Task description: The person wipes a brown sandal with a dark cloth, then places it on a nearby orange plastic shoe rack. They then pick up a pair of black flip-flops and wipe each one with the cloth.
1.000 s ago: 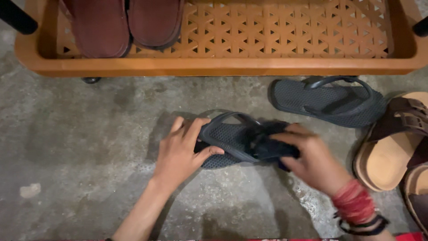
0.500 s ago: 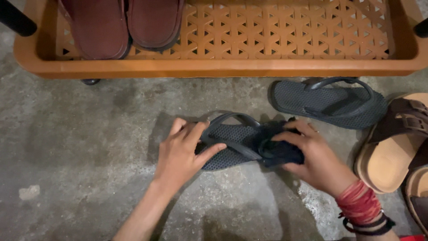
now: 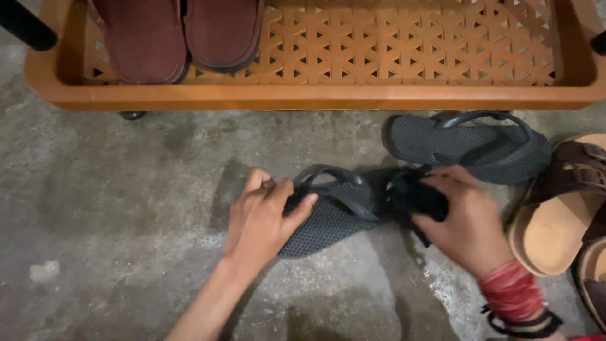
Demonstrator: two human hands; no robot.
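An orange plastic shoe rack shelf with a lattice bottom (image 3: 404, 47) runs across the far side, and a pair of dark red slippers (image 3: 180, 35) lies on its left part. Under it is the grey concrete floor (image 3: 113, 208). At the right edge lie tan cork sandals with brown straps (image 3: 558, 218), and just near the shelf a dark grey rubber flip-flop (image 3: 464, 144) rests flat.

In the middle, a second dark grey rubber flip-flop (image 3: 338, 211) lies on the floor, its long axis going left to right, a little tilted, straps facing up. Which end is the toe I cannot tell surely.

The left hand (image 3: 262, 218) clasps its left end, thumb on the sole. The right hand (image 3: 464, 221) presses a crumpled dark cloth (image 3: 416, 197) on the right end. I judge this is the wiping step; the next move calls for steady holding while the cloth goes along the sole.
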